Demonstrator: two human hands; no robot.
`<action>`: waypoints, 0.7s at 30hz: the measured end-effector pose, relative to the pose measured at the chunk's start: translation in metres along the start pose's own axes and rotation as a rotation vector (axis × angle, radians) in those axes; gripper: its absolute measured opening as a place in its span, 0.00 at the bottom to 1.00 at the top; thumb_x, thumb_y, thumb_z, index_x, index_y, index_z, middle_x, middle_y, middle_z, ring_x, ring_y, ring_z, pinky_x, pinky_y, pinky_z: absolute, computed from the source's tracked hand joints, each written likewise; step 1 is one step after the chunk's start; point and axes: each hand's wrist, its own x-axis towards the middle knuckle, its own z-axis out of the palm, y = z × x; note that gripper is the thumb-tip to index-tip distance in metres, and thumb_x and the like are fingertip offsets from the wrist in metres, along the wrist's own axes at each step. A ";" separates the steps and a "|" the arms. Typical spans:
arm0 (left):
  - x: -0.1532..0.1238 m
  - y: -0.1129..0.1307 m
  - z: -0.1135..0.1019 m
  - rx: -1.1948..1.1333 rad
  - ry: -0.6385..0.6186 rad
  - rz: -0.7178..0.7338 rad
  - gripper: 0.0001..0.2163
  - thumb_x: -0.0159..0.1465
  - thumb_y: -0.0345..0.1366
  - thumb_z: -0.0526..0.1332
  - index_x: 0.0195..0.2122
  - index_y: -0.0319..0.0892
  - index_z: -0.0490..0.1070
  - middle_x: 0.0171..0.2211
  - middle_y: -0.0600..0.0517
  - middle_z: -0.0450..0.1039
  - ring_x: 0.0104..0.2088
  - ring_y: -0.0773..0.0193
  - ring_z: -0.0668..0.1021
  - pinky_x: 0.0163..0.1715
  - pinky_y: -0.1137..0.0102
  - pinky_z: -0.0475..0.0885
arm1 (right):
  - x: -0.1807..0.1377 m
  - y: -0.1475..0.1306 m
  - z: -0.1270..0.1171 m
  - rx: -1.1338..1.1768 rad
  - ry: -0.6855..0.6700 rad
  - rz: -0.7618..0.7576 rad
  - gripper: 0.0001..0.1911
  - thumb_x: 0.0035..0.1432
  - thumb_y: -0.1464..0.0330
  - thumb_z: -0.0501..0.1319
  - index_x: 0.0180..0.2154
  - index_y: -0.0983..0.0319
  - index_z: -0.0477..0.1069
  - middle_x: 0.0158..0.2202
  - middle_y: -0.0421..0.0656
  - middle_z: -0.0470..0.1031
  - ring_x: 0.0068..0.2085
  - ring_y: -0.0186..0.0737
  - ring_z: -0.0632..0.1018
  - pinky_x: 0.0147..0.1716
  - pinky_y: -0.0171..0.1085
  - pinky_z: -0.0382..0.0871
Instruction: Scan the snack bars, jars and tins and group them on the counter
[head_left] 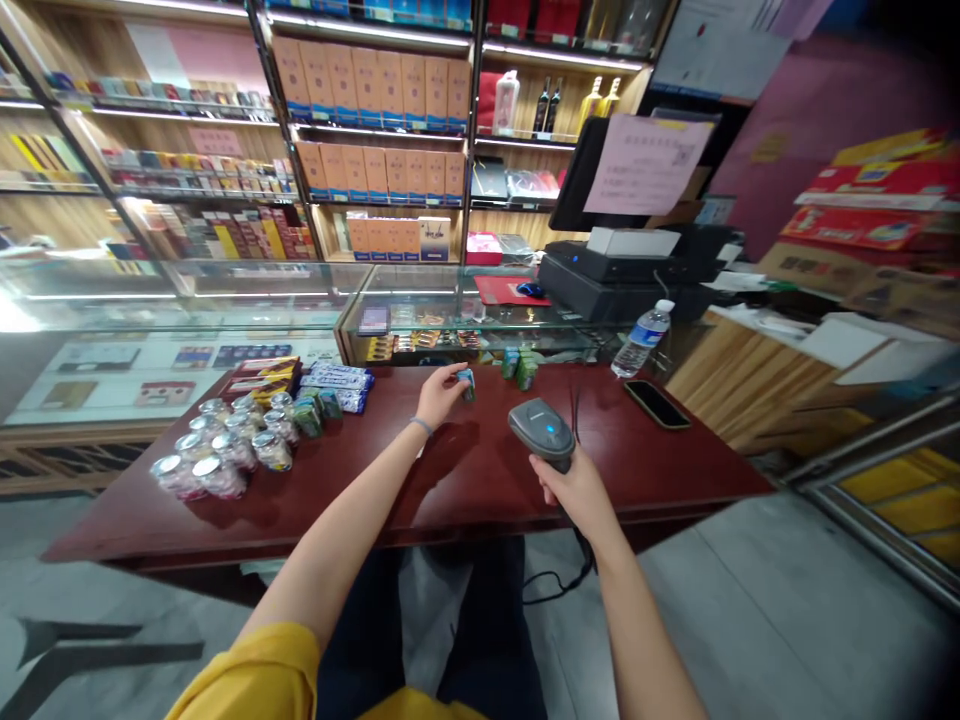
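Observation:
My left hand (441, 396) is closed on a small blue-green box (466, 384), pinched between its fingers just above the dark red table (480, 480). My right hand (576, 488) grips the handle of a grey barcode scanner (537, 424); a blue light glows on its top and its cord hangs below. Beyond the scanner stand similar small green boxes (523, 372). More green boxes (316, 408) sit left of my left hand, beside blue-and-white packets (336, 382). Several lidded clear jars (234, 440) are grouped at the table's left, near red-and-yellow boxes (264, 378).
A water bottle (643, 338) and a black phone (657, 404) occupy the table's right side. Behind them are a monitor (579, 180) and a black till unit (592, 290). A glass counter (420, 285) borders the far edge, with stocked shelves (375, 128) beyond.

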 end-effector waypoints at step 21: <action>0.051 -0.060 0.138 0.052 0.032 -0.060 0.12 0.56 0.28 0.69 0.41 0.41 0.73 0.40 0.48 0.73 0.38 0.61 0.78 0.44 0.62 0.77 | 0.032 0.039 -0.053 0.029 0.078 0.057 0.21 0.53 0.59 0.66 0.46 0.60 0.69 0.15 0.31 0.69 0.13 0.37 0.71 0.15 0.33 0.67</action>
